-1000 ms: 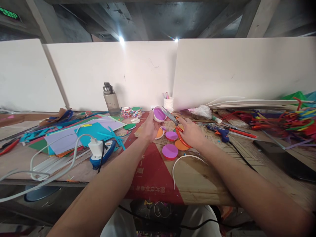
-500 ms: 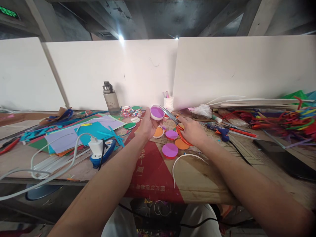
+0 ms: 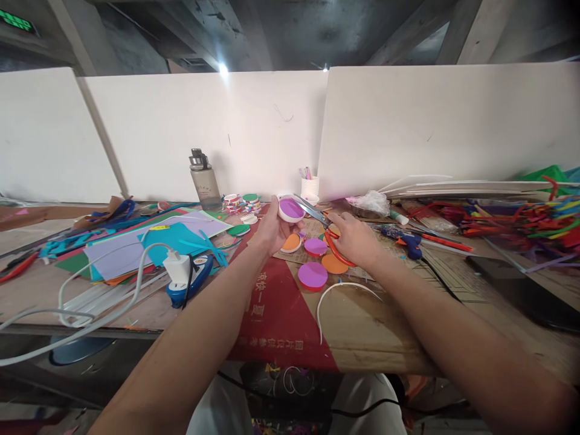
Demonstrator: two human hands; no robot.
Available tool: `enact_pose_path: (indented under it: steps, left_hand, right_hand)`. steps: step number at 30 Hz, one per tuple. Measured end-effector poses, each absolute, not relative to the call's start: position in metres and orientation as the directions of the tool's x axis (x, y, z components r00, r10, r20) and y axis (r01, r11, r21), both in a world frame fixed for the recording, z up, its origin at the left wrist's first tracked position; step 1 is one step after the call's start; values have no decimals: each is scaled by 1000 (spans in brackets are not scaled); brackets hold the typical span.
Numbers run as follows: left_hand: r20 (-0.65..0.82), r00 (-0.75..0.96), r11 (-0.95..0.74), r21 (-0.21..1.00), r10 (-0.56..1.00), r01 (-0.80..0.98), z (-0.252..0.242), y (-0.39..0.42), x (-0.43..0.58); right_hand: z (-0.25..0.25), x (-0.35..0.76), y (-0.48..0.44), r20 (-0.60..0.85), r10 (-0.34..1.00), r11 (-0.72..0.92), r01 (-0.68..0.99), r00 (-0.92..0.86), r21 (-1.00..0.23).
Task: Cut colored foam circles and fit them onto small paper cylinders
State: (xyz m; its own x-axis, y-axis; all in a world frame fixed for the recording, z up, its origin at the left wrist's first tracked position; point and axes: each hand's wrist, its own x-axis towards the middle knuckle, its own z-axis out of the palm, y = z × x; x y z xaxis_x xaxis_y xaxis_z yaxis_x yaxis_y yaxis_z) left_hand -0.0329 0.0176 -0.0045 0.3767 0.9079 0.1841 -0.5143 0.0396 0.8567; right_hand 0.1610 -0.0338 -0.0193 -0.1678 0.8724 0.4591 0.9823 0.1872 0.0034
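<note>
My left hand (image 3: pixel 272 229) is closed on a round purple disc with a white rim (image 3: pixel 290 209), held up above the table. My right hand (image 3: pixel 356 240) grips red-handled scissors (image 3: pixel 317 216); the blades point left and their tips touch the disc's right edge. Below the hands lie more round discs on the cardboard: a purple one (image 3: pixel 312 275), a smaller purple one (image 3: pixel 315 246), and orange ones (image 3: pixel 334 264) (image 3: pixel 290 243). A thin white strip (image 3: pixel 338 293) curves on the cardboard in front of them.
Coloured foam sheets (image 3: pixel 149 241) and a blue glue gun with charger and white cable (image 3: pixel 183 278) lie left. A water bottle (image 3: pixel 205 181), a white cup (image 3: pixel 310 187) and stacked rings (image 3: pixel 240 204) stand at the back. Pipe cleaners (image 3: pixel 521 220) and a dark phone (image 3: pixel 521 290) lie right.
The hands stay almost in place; the disc has turned slightly in my left hand while the scissor tips stay at its edge. The view has shifted a little.
</note>
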Motion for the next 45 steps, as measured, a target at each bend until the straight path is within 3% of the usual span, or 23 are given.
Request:
enact_pose_path:
  steps: [8,15,26,40,45]
  left_hand:
    - [121,341,63,874,932,-482,2,18,-36]
    - [42,171,54,854,984,-517,2,19,-35]
    - [28,270,96,894,963,-437,-3,20,-35]
    - [-20,334,162,901,942,-403,4,22,-43]
    - [17,274,127,857,961,-500,1,22,-38]
  right_hand:
    - [-18,162,-33,441,877,203,979,-190,18]
    - [-18,160,-35,409,889,228,974,-206,-4]
    - [-20,159,-35,406,892,188,980,-200,69]
    - [-19,161,-34,413,882,219,974,-225,64]
    - [-19,159,-34,414,894,191,982,-172,-5]
